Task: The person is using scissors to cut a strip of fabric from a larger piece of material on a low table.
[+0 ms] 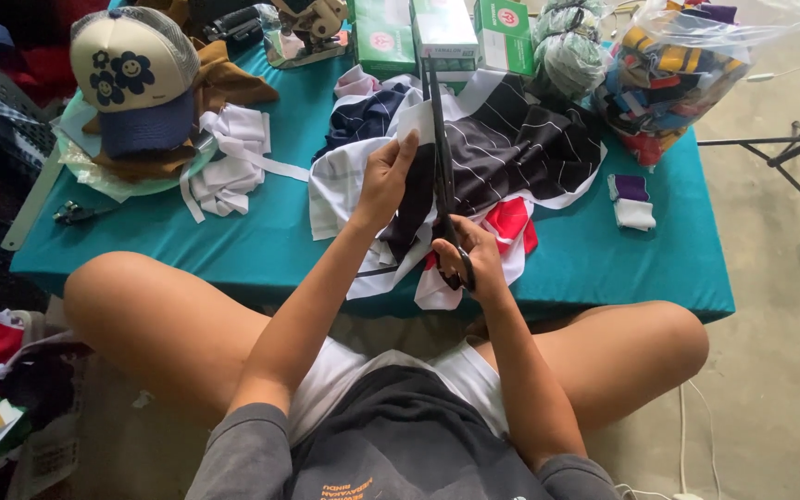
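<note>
The left hand (383, 181) is pinching the white cloth (349, 185) taut while the right hand (467, 259) is gripping the scissors (441, 176) closed-fisted — keeping that tension steady is helping the blades run straight.

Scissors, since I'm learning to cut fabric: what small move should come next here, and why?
Probably close the scissors a short way: the right hand holds their handles, the long blades lie along the black striped fabric, and the left hand holds up the white edge beside them.

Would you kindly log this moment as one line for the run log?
left hand: holds white fabric | right hand: grips scissors | setting: teal table
</note>
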